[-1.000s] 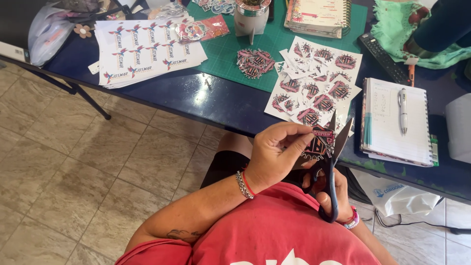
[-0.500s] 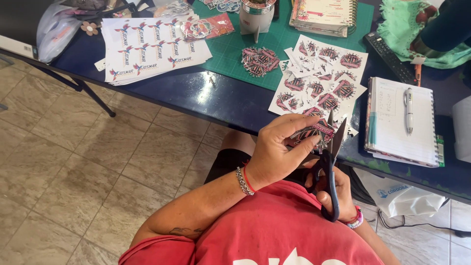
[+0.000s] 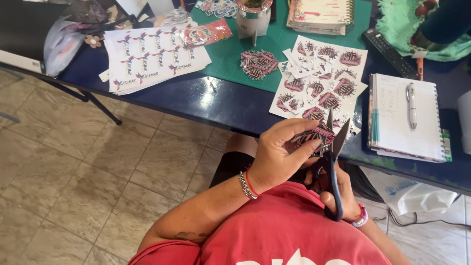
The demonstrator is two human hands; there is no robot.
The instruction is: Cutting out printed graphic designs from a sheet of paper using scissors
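Table, dark blue, carries a green cutting mat, a printed sheet of red-and-black stickers and a pile of cut stickers. Below its edge, over the lap, the left hand pinches one small sticker between thumb and fingers, while the right hand grips dark scissors, blades parted around it. Turning the paper rather than the scissors, with short snips, would likely keep the outline clean (fingers clear of the blades). Most right-hand fingers are hidden; the cut line is too small to make out.
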